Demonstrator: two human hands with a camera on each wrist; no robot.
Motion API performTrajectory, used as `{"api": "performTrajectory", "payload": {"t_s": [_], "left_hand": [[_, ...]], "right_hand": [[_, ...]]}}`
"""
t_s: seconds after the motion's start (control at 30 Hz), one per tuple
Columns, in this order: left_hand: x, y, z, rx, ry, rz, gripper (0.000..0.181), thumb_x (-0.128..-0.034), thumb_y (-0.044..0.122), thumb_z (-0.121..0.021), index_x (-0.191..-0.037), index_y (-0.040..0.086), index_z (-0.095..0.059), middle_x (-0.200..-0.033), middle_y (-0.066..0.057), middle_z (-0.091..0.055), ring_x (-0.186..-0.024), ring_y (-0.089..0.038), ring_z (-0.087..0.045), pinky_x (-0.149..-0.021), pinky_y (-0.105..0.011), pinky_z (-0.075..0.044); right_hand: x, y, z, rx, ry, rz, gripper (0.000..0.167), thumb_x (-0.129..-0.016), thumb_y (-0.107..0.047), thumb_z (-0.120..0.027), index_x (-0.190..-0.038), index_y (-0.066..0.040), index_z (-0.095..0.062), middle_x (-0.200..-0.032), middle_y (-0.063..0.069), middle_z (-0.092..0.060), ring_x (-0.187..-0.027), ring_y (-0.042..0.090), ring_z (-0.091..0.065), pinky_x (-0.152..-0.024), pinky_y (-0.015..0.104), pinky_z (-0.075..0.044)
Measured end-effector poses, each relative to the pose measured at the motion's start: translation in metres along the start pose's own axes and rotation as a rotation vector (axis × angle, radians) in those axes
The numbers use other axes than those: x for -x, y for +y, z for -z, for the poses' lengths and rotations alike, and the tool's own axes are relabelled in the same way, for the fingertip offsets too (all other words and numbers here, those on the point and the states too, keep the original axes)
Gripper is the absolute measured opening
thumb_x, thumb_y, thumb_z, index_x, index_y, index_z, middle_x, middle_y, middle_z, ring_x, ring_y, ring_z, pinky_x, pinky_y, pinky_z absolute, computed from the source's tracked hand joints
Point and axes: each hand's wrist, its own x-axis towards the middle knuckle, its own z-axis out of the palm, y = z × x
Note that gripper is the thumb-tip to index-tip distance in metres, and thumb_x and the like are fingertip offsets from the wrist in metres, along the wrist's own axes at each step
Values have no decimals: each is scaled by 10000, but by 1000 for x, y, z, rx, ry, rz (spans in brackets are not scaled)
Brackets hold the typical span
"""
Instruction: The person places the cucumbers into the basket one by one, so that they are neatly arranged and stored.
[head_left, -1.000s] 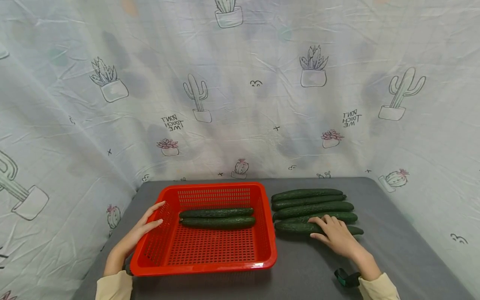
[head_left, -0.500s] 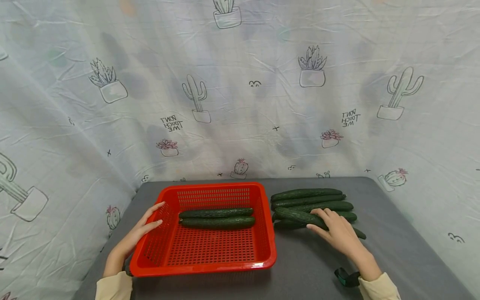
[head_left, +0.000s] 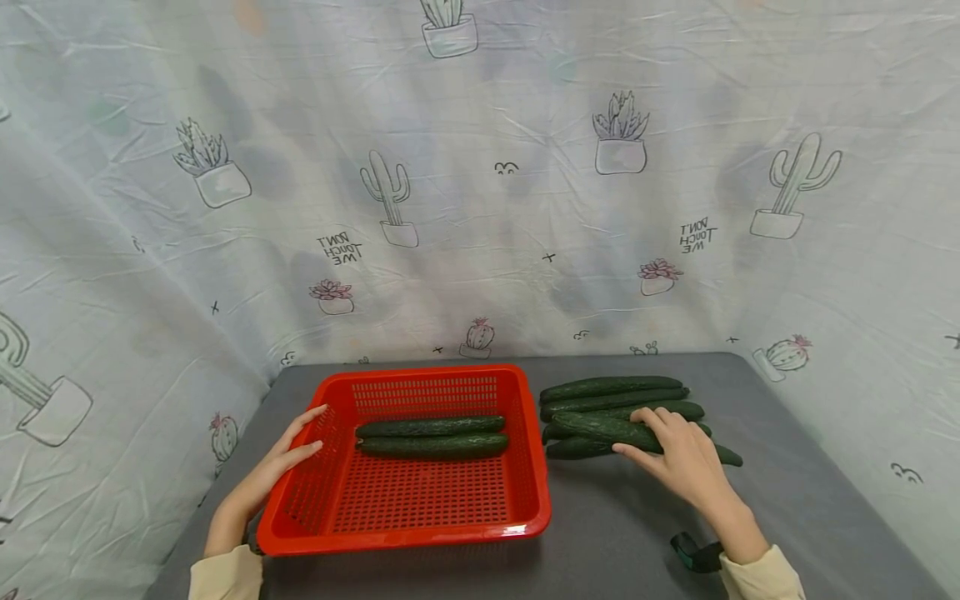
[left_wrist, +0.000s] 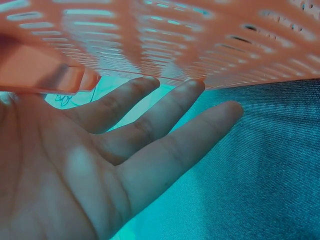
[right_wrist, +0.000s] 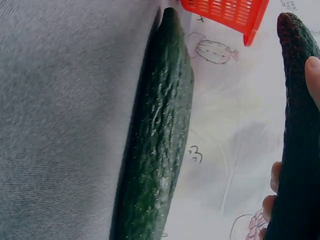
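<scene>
My left hand [head_left: 279, 467] holds the left rim of a red plastic basket [head_left: 405, 543]. Thumb and one finger lie over the rim; in the left wrist view three fairly straight fingers [left_wrist: 175, 150] stay outside by the slotted wall. Two cucumbers [head_left: 435, 446] lie side by side in the basket. To its right, my right hand [head_left: 686, 458] grips a cucumber [head_left: 600, 427] round its middle, raised over several others [head_left: 611, 386] on the table. The right wrist view shows this held cucumber [right_wrist: 300, 120] apart from another cucumber [right_wrist: 157, 135] lying on the table.
The table [head_left: 600, 542] has a dark grey cover. White cloth [head_left: 480, 208] printed with potted cacti rises behind it and at both sides. A dark strap [head_left: 696, 552] sits at my right wrist. The basket's right wall stands close to the cucumber row's left ends.
My right hand has taken hold of the nearest cucumber and lifted it, tilting it and then moving slightly up and right. The left hand and basket have kept their place.
</scene>
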Motion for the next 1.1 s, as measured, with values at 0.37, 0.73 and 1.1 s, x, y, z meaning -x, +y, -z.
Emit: {"api": "performTrajectory", "payload": {"t_s": [0.37,0.73,1.1], "left_hand": [[2,-1,3,15,3,9,567,-986,290,-402,-1478,279,-121,-1525,-83,-10,-1291,-335,-269,-894,-456,-417],[-1,-1,1,0,5,11,574,-983,312,-409,-1479,283,-123,-1532,-68,31,-1334,-364,-165,-932,-494,-380],[0,0,0,43,6,31,579,-977,315,-422,-1474,282,-127,-1519,-71,-31,-1281,-357,-289,-872,-376,-444]], "right_hand": [[-5,-8,7,1,-2,9,445,-657,-486,-772,-981,-221,-619,-779,-76,-525,-571,43,-373,-502,206,-271],[-10,-14,18,10,30,31,454,-679,-525,-738,-979,-205,-618,-769,-71,-518,-554,32,-332,-499,199,-258],[-26,-29,20,-17,-43,8,480,-707,-578,-691,-1006,-210,-612,-820,-61,-531,-615,72,-390,-558,228,-288]]}}
